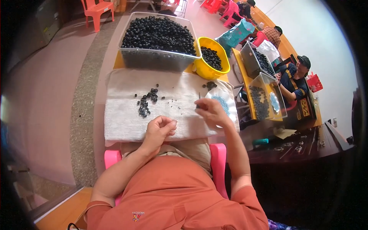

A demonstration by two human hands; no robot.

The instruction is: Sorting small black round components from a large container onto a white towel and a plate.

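Observation:
My left hand (157, 132) is closed in front of my waist, thumb and fingertips pressed together; whatever they pinch is too small to make out. My right hand (214, 111) pinches a slim, dark, pointed tool (199, 95) with its tip pointing away from me. Beside that hand, partly behind it, lies a white dish (229, 96) holding small light-blue pieces (221, 102). On the white cloth (122, 126), left of centre, small black ring-like parts (144, 110) form a loose pile. A smaller black cluster (209, 85) lies beyond the right hand.
A clear bin (153, 57) full of black parts stands at the table's far side, with a yellow tub (205, 73) to its right. At a neighbouring table on the right, a person (293, 82) sits by two clear bins. A red chair (97, 13) stands far left.

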